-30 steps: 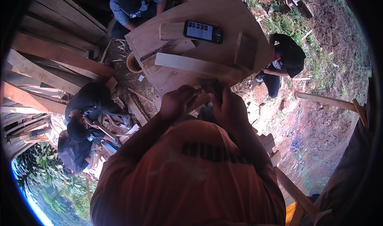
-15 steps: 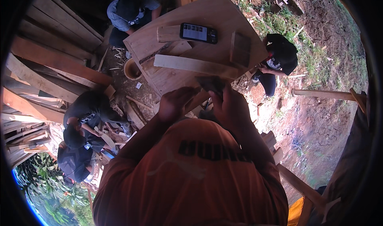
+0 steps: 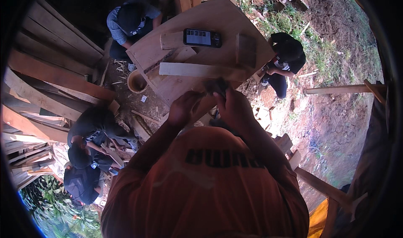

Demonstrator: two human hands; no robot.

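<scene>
At the near edge of the wooden table [image 3: 218, 13], my right hand [image 3: 231, 105] is closed on a dark flat piece [image 3: 215, 86], whose exact kind is too dim to tell. My left hand [image 3: 183, 109] is just left of it, fingers curled together; what they hold, if anything, is hidden. Between both hands a strip of brown wood [image 3: 205, 105] shows in shadow. Beyond them a long pale board [image 3: 197, 70] lies across the tabletop. Farther back a phone-like device [image 3: 202, 37] with a lit screen rests partly on a short wood piece [image 3: 171, 41].
A dark wood block [image 3: 245, 49] lies at the table's right. One person [image 3: 130, 26] crouches at the far left, another [image 3: 286, 55] at the right, and two more sit at the left. Planks [image 3: 63, 76] are stacked leftward, near a round bucket [image 3: 137, 81]. Wood scraps litter the ground.
The view has shifted slightly, moving the table leftward in the picture. My right hand and the dark piece have come a little closer to my left hand, whose fingers are more curled.
</scene>
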